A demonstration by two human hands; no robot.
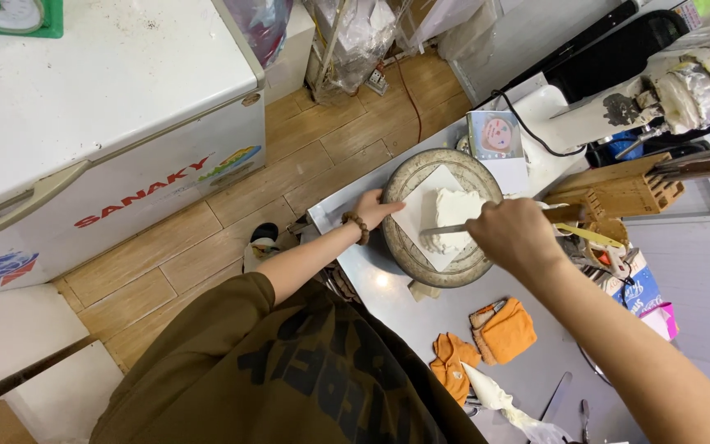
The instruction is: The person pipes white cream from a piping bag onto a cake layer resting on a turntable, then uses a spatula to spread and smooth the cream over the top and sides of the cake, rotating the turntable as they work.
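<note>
A round metal turntable [408,255] sits on a steel counter, with a white square board [417,215] on it and a white frosted cake [454,207] on the board. My left hand [374,209] rests on the turntable's left rim. Its wrist wears a beaded bracelet. My right hand [513,234] grips the handle of a long metal spatula [447,229], whose blade lies against the cake's near side.
A white chest freezer [100,123] stands at the left on a wooden floor. A stand mixer [659,90] and a wooden knife block [618,189] are at the right. Orange cloths [503,333] and a piping bag [499,399] lie on the steel counter [421,316].
</note>
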